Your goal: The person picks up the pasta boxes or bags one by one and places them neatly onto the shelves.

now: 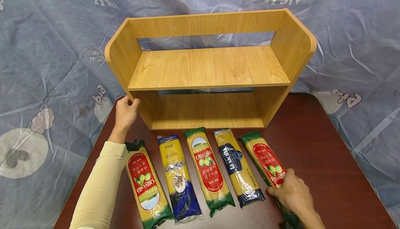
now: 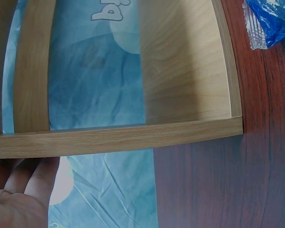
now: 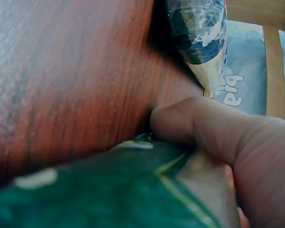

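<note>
My left hand (image 1: 126,114) holds the left side panel of a two-tier wooden shelf (image 1: 207,67), thumb around its front edge. In the left wrist view, fingers (image 2: 40,183) lie against the panel's outer face. On the right, my right hand (image 1: 293,192) grips the rightmost spaghetti pack (image 1: 260,152), a green-ended bag with a red label, lying on the table. The right wrist view shows the thumb (image 3: 180,121) at the side of the pack's green end (image 3: 99,190); the other fingers are mostly hidden there.
Left of that pack lie a navy-labelled La Sicilia pack (image 1: 235,166), an Olivoilà pack (image 1: 207,168), a blue-and-yellow Ankara pack (image 1: 178,177) and another Olivoilà pack (image 1: 145,184). They lie on a dark red-brown table (image 1: 325,159) before the shelf. A blue-grey printed cloth (image 1: 53,66) hangs behind.
</note>
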Motion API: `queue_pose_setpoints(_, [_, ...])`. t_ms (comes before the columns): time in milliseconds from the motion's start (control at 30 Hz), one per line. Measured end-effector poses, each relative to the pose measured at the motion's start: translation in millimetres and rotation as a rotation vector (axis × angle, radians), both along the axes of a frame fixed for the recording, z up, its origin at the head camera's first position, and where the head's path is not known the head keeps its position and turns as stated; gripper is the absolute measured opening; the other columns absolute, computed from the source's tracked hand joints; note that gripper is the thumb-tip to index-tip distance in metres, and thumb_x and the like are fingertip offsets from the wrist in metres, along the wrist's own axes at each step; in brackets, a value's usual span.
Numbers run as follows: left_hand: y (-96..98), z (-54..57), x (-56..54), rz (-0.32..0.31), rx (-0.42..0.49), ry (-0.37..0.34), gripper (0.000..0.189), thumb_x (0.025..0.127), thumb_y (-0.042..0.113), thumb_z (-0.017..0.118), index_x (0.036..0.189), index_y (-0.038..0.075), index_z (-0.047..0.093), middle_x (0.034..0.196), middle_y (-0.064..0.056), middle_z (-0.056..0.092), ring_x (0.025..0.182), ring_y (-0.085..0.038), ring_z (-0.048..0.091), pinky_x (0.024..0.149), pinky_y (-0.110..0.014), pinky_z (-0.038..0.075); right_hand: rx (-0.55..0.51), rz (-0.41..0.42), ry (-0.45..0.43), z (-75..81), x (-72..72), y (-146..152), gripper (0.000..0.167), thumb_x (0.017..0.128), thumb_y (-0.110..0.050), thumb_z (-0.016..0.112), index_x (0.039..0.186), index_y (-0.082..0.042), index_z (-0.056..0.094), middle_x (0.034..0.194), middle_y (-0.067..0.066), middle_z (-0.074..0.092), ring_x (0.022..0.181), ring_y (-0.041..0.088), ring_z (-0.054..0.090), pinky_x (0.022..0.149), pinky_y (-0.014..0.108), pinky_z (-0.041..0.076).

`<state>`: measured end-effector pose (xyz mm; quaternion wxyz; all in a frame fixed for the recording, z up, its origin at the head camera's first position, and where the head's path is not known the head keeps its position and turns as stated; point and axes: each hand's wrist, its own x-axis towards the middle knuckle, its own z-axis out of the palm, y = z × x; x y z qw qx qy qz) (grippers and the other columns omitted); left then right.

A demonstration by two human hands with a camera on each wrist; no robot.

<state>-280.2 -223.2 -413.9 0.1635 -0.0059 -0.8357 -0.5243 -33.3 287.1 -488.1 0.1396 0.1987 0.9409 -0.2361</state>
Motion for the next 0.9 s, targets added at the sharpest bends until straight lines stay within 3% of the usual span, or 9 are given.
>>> queue_pose_setpoints(233, [-2.6, -5.4, -0.3, 0.013, -0.040, -0.028, 0.034, 0.103, 0.023, 0.057, 0.125, 0.000, 0.069, 0.114, -0.019, 0.071, 0.103, -0.030, 0.068, 0.077, -0.023, 0.052, -0.038, 0.047, 0.032, -7.4, 4.3, -1, 0.079, 0.071, -0.035, 0.085, 0.114, 0.012, 0.039, 0.081, 0.021, 0.058, 0.065, 0.032, 0.058, 0.056, 0.048, 0.048])
queue_pose_setpoints(433, [-4.8, -3.1, -0.7, -0.003, -0.056, -0.031, 0.034, 0.102, 0.020, 0.057, 0.126, -0.001, 0.069, 0.113, -0.020, 0.071, 0.102, -0.031, 0.069, 0.076, -0.024, 0.052, -0.039, 0.080, 0.084, -5.8, 4.1, 1, 0.069, 0.072, -0.030, 0.083, 0.111, 0.012, 0.044, 0.080, 0.018, 0.059, 0.065, 0.030, 0.057, 0.056, 0.045, 0.048])
queue_pose_setpoints(700, [-4.0, 7.9, -0.6, -0.044, -0.188, 0.024, 0.033, 0.102, 0.015, 0.052, 0.128, -0.004, 0.060, 0.116, -0.024, 0.068, 0.103, -0.035, 0.066, 0.082, -0.046, 0.051, -0.060, 0.080, 0.112, 0.6, 4.3, 6, 0.065, 0.073, -0.028, 0.083, 0.112, 0.011, 0.047, 0.081, 0.014, 0.060, 0.067, 0.027, 0.057, 0.057, 0.041, 0.046])
queue_pose_setpoints(900, [-5.7, 13.0, -1.1, -0.068, -0.232, 0.035, 0.033, 0.103, 0.017, 0.050, 0.128, -0.004, 0.058, 0.114, -0.024, 0.067, 0.101, -0.035, 0.065, 0.082, -0.049, 0.050, -0.053, 0.074, 0.139, 8.1, 2.3, 7, 0.065, 0.073, -0.027, 0.082, 0.114, 0.010, 0.048, 0.084, 0.016, 0.062, 0.069, 0.027, 0.058, 0.057, 0.041, 0.047])
